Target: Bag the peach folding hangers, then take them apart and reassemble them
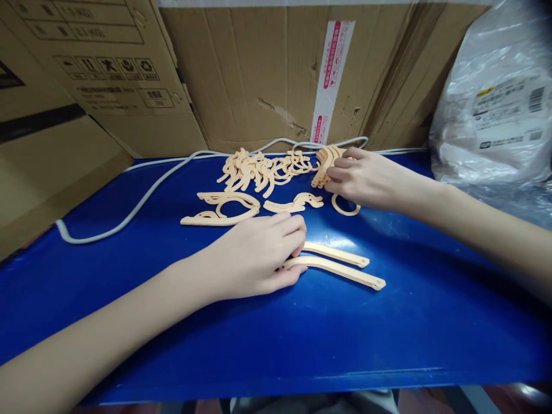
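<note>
My left hand (259, 253) rests on the blue table (276, 345), fingers curled round the near ends of two long peach plastic strips (340, 267) that lie pointing right. My right hand (362, 178) reaches to the back, fingers closed on a stack of curved peach pieces (325, 164). A small peach ring (345, 206) lies just under that hand. A heap of several peach curved parts (263, 169) sits behind, with larger curved pieces (224, 208) and a wavy piece (295, 203) laid out in front of it.
Cardboard boxes (259, 69) wall off the back and left (52, 132). A white cable (142, 198) runs along the back and down the left of the table. A clear plastic bag (495, 109) with labels stands at the right.
</note>
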A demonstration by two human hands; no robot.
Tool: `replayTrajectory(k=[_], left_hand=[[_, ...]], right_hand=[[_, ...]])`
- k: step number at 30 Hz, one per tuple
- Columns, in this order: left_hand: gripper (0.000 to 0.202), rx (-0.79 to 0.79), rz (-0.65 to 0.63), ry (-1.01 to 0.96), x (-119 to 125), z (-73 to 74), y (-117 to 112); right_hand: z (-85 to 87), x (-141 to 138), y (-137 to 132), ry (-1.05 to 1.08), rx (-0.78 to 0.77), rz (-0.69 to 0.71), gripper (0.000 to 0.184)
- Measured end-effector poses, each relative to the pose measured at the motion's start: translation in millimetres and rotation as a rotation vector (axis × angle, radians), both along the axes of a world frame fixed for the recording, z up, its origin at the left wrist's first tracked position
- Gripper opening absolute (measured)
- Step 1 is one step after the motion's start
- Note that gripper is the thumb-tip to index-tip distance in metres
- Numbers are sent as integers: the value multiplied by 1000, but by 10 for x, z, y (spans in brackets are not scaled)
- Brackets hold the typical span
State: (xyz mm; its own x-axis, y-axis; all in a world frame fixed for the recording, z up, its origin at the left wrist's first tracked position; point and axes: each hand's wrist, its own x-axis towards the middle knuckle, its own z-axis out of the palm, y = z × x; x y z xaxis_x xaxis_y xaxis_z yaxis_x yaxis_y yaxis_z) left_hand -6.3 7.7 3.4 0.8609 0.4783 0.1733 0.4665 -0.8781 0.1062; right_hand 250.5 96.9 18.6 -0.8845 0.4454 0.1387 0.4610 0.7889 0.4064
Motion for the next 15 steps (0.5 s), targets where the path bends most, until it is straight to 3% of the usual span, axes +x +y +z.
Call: replayTrajectory(k=[7,11,15], left_hand=[[14,114,-11,-73,6,-83,-3],[11,-27,20,-162,7,-28,8],[13,-270,98,-240,-3,59,11]], right_hand=[[90,4,-11,102,-155,12,20],[221,-24,-122,273,-403,13,11],[354,-33,-209,585,-643,-47,13]])
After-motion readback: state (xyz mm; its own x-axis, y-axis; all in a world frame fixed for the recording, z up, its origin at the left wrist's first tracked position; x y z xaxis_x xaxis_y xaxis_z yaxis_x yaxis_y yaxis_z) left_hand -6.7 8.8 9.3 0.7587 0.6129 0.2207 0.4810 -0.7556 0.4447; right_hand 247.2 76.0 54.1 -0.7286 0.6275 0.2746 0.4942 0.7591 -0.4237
